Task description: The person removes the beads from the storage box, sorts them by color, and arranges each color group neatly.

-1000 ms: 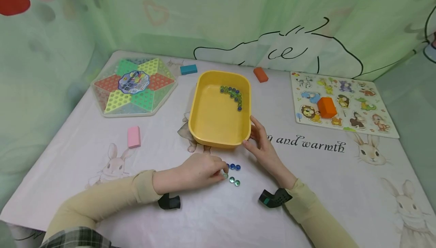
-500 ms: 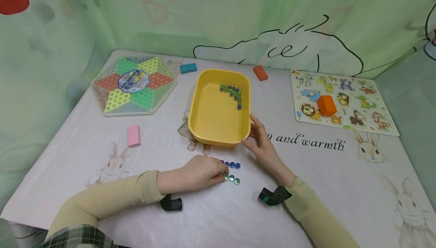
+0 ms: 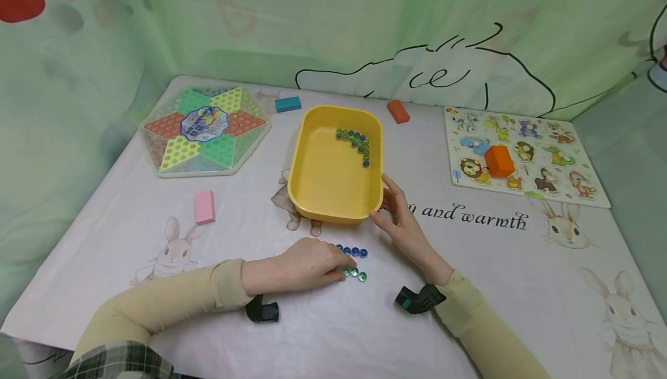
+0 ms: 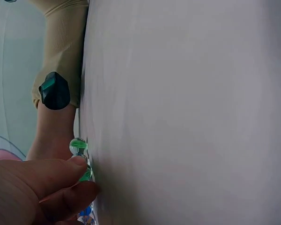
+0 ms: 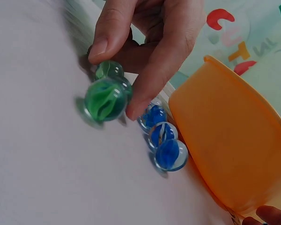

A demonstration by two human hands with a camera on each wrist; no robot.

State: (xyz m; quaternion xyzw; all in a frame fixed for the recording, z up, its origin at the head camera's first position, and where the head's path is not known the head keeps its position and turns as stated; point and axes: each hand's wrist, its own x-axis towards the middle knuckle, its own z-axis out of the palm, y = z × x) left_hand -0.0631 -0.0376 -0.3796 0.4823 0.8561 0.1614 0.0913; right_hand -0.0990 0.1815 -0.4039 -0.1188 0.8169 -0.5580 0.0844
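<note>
**Left hand pinches at green marbles near the front edge of the table**

Near the table's [image 3: 469, 286] front edge, the left hand [image 3: 307, 264] lies knuckles up, thumb and forefinger curled round a green marble [image 5: 110, 70] in a short row of green marbles [image 3: 354, 273]. Just beyond them sits a row of blue marbles [image 3: 351, 251], touching one another.

The right hand [image 3: 403, 223] rests on the cloth to the right, fingers straight and relaxed, fingertips against the near right corner of the yellow tub [image 3: 333, 205]. The tub stands at mid-table; a curved line of marbles in the tub [image 3: 356, 144] lies at its far right corner.

A pink block [image 3: 204, 206] lies toward the left edge. Farther back: a star game board [image 3: 204, 131] at left, an animal puzzle [image 3: 523, 156] at right.
</note>
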